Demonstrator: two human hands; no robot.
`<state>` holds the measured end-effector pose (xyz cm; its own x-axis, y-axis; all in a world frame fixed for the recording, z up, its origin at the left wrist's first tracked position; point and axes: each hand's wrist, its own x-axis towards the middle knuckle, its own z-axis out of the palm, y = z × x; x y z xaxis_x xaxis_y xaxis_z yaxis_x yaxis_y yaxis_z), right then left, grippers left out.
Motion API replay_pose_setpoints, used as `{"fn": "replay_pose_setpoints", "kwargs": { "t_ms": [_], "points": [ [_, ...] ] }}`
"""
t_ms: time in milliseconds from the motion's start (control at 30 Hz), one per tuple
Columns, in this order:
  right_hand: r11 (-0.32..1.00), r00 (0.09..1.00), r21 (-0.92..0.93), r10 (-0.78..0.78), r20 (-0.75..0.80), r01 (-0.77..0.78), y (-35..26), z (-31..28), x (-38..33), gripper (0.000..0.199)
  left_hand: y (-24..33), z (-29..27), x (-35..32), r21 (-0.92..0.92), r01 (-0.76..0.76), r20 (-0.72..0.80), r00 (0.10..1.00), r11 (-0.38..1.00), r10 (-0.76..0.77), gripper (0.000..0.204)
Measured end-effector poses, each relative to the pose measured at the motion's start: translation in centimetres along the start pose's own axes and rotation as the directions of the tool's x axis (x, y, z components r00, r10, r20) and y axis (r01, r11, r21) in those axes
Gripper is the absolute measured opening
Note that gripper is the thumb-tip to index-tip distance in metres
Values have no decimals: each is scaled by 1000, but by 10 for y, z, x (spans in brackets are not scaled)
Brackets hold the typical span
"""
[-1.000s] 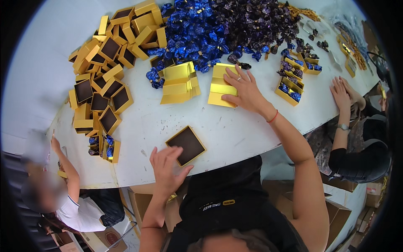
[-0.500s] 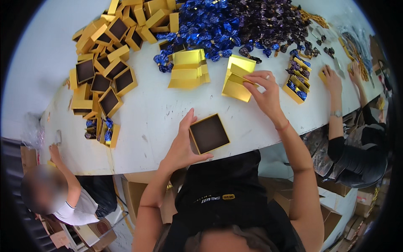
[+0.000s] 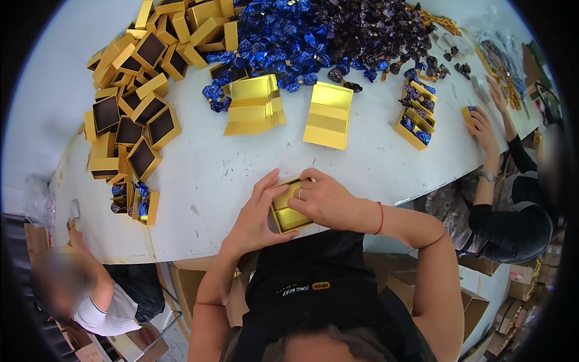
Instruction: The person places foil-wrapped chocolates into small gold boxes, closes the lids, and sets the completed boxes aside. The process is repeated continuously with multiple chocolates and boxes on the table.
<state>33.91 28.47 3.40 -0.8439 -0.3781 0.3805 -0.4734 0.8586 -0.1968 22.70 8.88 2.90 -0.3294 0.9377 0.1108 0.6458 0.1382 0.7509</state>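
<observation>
In front of me on the table is a small open gold box (image 3: 295, 230) with a dark inside. My left hand (image 3: 256, 208) grips its left side, thumb along the near edge and fingers at the far corner. A shiny gold folded card insert (image 3: 287, 212) sits in the box. My right hand (image 3: 329, 202) reaches over it, fingers bent and pinching the insert at the box's right part; the fingertips are partly hidden. Beyond the hands lie two stacks of gold folded cards, a left stack (image 3: 253, 111) and a right stack (image 3: 329, 117).
Empty gold boxes (image 3: 163, 125) heap at the left. Blue-wrapped sweets (image 3: 274, 45) and dark purple ones (image 3: 377, 30) pile at the back. Filled boxes stand at right (image 3: 416, 130) and left (image 3: 145, 208). A co-worker's hand (image 3: 482, 128) holds a box at right; another person sits at left.
My right hand has come from the right card stack to the box with a gold card insert, which now lies inside it. My left hand keeps its hold on the box.
</observation>
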Motion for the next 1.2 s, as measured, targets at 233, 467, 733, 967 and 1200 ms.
{"fn": "replay_pose_setpoints", "kwargs": {
  "t_ms": [233, 467, 733, 967, 1200],
  "points": [
    [828, 871, 501, 420, -253, -253, 65, -41, 21, 15, 15, 6, 1, 106, 143, -108, 985, 984, -132, 48],
    [542, 540, -35, 826, -160, -840, 236, -40, -1, 28, 34, 4, 18, 475, 15, -129, 990, 880, 53, 34],
    [775, 885, 561, 442, -149, -293, 59, -45, 15, 19, 32, 14, 13, 183, 163, -265, 958, 970, -111, 85],
    [949, 940, 221, 270, -210, -224, 9, -13, -3, 18, 29, 17, 12, 154, 71, -298, 954, 986, -22, 77],
    [846, 922, 472, 356, -155, -247, 73, -44, 24, 4, 29, 16, 9, 186, 144, -246, 965, 972, -95, 28]
  ]
}}
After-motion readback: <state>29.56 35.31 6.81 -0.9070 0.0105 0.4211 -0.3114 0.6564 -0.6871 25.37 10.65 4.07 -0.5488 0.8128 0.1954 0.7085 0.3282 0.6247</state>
